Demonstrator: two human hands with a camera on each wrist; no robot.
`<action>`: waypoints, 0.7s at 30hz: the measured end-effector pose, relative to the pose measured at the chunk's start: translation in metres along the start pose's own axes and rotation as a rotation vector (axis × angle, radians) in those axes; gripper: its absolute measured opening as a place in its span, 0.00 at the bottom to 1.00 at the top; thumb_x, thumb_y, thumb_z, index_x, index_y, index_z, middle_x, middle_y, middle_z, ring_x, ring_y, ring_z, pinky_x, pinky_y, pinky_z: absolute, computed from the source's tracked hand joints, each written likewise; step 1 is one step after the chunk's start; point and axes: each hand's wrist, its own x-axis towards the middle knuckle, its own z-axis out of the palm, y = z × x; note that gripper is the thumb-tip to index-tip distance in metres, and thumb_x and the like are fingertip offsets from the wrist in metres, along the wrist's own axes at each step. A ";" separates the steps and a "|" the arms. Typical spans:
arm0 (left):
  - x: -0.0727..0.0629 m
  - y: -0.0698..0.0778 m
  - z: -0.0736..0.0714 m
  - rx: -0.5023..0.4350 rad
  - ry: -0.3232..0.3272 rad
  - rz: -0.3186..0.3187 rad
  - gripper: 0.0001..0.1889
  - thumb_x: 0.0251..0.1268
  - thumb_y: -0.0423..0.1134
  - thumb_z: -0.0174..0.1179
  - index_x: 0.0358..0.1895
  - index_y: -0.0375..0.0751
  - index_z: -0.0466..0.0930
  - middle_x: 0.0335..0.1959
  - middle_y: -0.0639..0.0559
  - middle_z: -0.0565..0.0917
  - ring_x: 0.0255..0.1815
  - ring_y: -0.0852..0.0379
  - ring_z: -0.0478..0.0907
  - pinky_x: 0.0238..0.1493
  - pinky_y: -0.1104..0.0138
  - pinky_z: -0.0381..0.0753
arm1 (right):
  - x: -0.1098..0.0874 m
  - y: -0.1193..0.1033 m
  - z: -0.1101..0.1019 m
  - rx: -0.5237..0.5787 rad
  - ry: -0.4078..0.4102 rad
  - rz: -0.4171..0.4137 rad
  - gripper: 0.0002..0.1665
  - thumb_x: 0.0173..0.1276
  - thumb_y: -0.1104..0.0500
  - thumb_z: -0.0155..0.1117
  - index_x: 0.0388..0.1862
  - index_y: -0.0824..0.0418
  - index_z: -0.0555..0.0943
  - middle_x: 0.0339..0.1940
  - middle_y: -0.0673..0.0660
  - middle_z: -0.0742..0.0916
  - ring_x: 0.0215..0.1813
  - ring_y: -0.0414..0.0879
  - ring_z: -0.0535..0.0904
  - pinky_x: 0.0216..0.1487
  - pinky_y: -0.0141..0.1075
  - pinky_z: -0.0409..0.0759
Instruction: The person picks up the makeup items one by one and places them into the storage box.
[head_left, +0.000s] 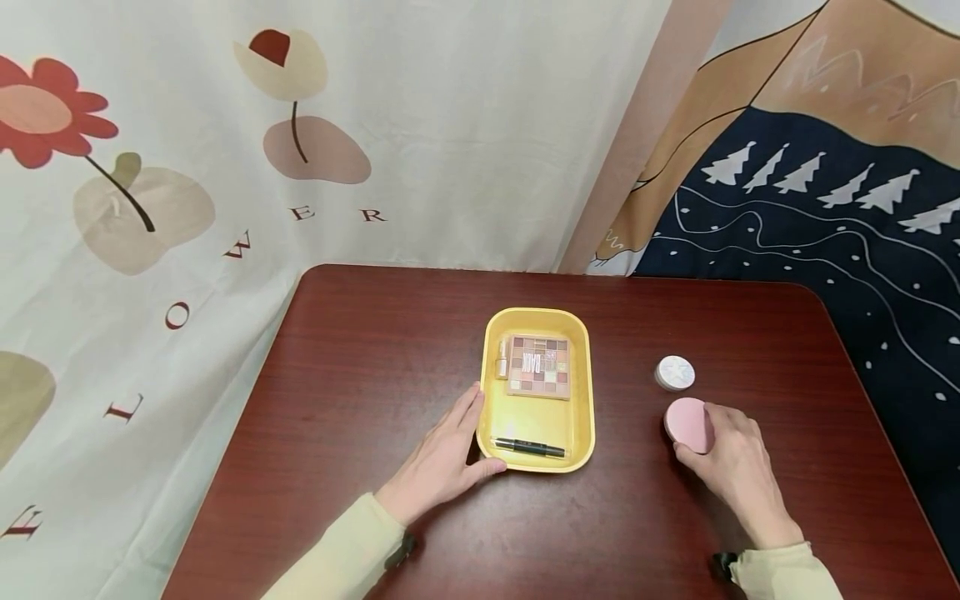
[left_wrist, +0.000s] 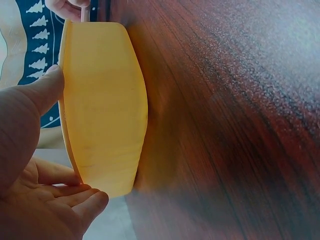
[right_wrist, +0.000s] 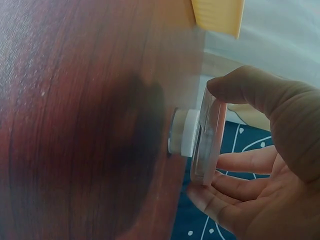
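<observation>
My right hand (head_left: 738, 462) grips a round pink-topped compact (head_left: 684, 423) by its edge, thumb on one side and fingers on the other. In the right wrist view the compact's clear base (right_wrist: 202, 145) shows, with the tabletop a gap away. Just beyond it stands a small round jar (head_left: 675, 372) with a white patterned lid. At the yellow tray (head_left: 534, 419), my left hand (head_left: 442, 454) spans the near left corner, its extended fingers against the left side and thumb at the near rim. Inside lie an eyeshadow palette (head_left: 538, 367), a small lipstick-like tube (head_left: 502, 360) and a black pen-like stick (head_left: 530, 448).
The dark red wooden table (head_left: 360, 367) carries all of this. A white curtain (head_left: 465, 133) with flower prints hangs behind and left of it. Dark blue cloth with white trees (head_left: 810, 200) hangs at the right.
</observation>
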 end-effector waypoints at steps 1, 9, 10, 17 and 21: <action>0.000 0.000 0.000 0.000 -0.001 -0.001 0.55 0.63 0.61 0.70 0.81 0.30 0.53 0.84 0.41 0.54 0.82 0.45 0.56 0.77 0.51 0.64 | 0.000 -0.001 0.000 0.000 0.000 -0.002 0.41 0.44 0.62 0.80 0.56 0.79 0.77 0.51 0.80 0.80 0.51 0.76 0.74 0.45 0.68 0.75; 0.001 0.000 0.001 0.002 0.008 0.007 0.55 0.62 0.60 0.71 0.81 0.30 0.54 0.84 0.40 0.55 0.82 0.46 0.57 0.77 0.52 0.64 | 0.001 -0.008 -0.001 0.020 0.023 -0.024 0.41 0.43 0.62 0.80 0.56 0.79 0.78 0.52 0.80 0.81 0.52 0.75 0.75 0.47 0.67 0.75; 0.001 0.000 0.001 0.001 0.009 0.009 0.55 0.62 0.60 0.71 0.81 0.30 0.54 0.84 0.40 0.55 0.82 0.45 0.57 0.77 0.52 0.64 | 0.000 -0.010 -0.001 0.024 0.026 -0.028 0.40 0.43 0.62 0.80 0.56 0.79 0.78 0.52 0.79 0.81 0.52 0.74 0.75 0.47 0.67 0.75; 0.000 0.000 0.001 0.002 0.012 0.008 0.55 0.62 0.60 0.71 0.81 0.30 0.54 0.83 0.40 0.55 0.82 0.46 0.57 0.77 0.51 0.64 | 0.002 -0.020 -0.001 0.048 0.027 -0.044 0.40 0.43 0.61 0.80 0.56 0.80 0.78 0.53 0.78 0.81 0.52 0.73 0.74 0.48 0.67 0.75; 0.000 0.001 0.001 0.002 0.018 0.010 0.54 0.62 0.59 0.72 0.81 0.30 0.54 0.83 0.39 0.55 0.82 0.45 0.57 0.76 0.51 0.64 | 0.003 -0.025 -0.001 0.055 0.025 -0.050 0.40 0.44 0.61 0.80 0.56 0.79 0.78 0.53 0.77 0.81 0.53 0.72 0.75 0.48 0.66 0.76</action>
